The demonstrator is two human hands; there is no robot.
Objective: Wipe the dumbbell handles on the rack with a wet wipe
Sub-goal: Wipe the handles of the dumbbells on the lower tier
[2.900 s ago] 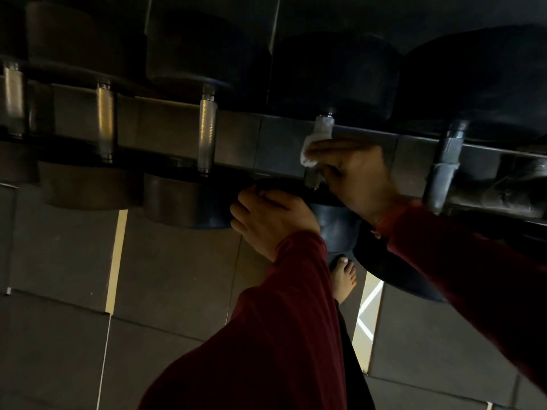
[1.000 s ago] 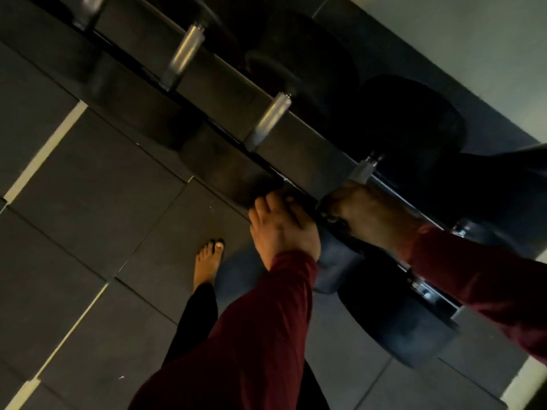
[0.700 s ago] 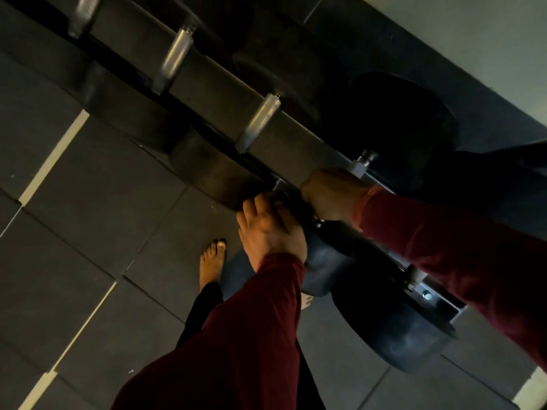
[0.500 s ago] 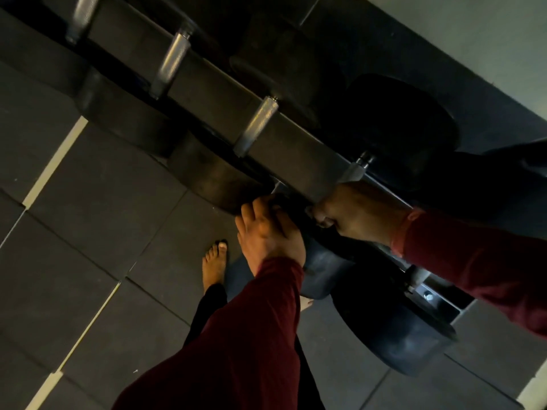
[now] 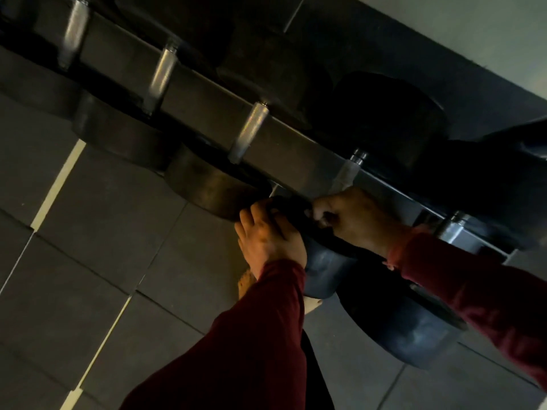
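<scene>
A: Where is the wet wipe?

B: It is wrapped on a dumbbell handle on the rack. The right hand is just below it, on the low end of that handle. Its fingers curl in, so I think the grip is closed on the handle and the wipe, but the light is dim.

A: Which way does the handle run?

B: It slants from low near the hand up to the dark round weight behind. So the wipe lies up the handle from the grip. I think the next rub has to slide up along that line.

A: What about the left hand?

B: It rests on the front weight of the same dumbbell. Its fingers bend over the top edge. It looks like it steadies it. The right hand is nearer the wipe.

A: How many handles do you see?

B: Five. Three bare shiny ones to the left, the one with the wipe, and one more at the right past the right sleeve. One wipe. Two hands.
</scene>
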